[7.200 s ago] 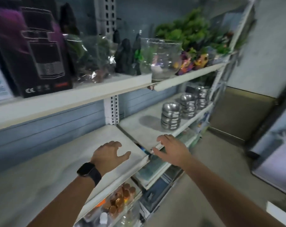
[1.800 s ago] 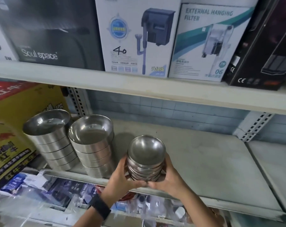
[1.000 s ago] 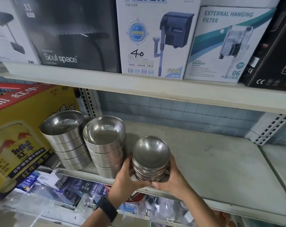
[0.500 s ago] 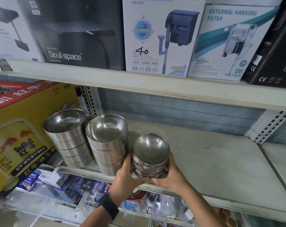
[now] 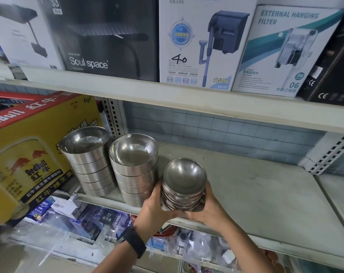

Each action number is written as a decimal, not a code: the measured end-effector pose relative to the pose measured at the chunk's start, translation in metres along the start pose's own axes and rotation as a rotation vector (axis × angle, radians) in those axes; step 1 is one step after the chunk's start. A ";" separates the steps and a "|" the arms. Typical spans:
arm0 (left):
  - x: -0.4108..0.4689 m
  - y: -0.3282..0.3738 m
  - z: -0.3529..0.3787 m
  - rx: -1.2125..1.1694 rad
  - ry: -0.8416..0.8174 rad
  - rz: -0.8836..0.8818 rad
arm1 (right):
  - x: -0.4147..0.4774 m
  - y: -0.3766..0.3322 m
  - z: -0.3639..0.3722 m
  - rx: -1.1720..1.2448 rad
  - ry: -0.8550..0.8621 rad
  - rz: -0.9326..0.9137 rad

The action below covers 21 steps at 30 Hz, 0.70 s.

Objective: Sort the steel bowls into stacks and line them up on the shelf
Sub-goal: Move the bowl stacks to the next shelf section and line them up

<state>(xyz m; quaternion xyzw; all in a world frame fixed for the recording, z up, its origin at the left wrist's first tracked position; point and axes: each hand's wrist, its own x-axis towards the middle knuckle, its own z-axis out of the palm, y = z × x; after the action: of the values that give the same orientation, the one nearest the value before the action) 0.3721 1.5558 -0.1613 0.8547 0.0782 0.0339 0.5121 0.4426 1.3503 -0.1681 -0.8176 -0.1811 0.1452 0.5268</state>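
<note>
Grey shelf [image 5: 255,194] spans the view, with its right part bare and dusty and a tiled wall behind. The upper shelf [image 5: 167,99] carries boxes side by side: a black box [image 5: 108,36] marked "Soul space", a white filter box [image 5: 202,42] with "40" handwritten on it, and a second filter box [image 5: 281,50] marked "External hanging filter". A yellow Red Bull carton [image 5: 29,144] stands at the shelf's left end. Left stack [image 5: 88,160] of wide steel bowls sits against the carton, leaning slightly left. Middle stack [image 5: 135,170] of similar bowls is just right of it, near the front edge. Small stack [image 5: 184,184] of shallower, rounder bowls is at the front edge, just right of the middle stack. Its base is hidden, so cannot tell if it rests on the shelf. Left hand [image 5: 155,211] grasps the small stack's left side, fingers wrapped around it between the two stacks. Right hand [image 5: 208,209] grasps its right side, thumb under the front. Black watch [image 5: 134,244] on the left wrist. Plastic-wrapped packets [image 5: 88,219] lie on the level below.
</note>
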 end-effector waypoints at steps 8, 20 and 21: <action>-0.005 0.007 0.000 0.006 0.002 0.042 | -0.004 -0.004 -0.003 -0.021 -0.024 -0.003; -0.010 0.011 0.000 0.026 0.035 0.050 | -0.010 -0.015 0.003 0.001 0.023 0.028; -0.010 0.012 0.000 0.025 0.038 0.050 | -0.011 -0.014 0.001 -0.007 0.023 0.034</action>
<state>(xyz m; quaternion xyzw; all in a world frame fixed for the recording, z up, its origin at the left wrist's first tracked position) 0.3632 1.5487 -0.1508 0.8620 0.0667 0.0619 0.4987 0.4299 1.3515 -0.1554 -0.8241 -0.1615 0.1442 0.5234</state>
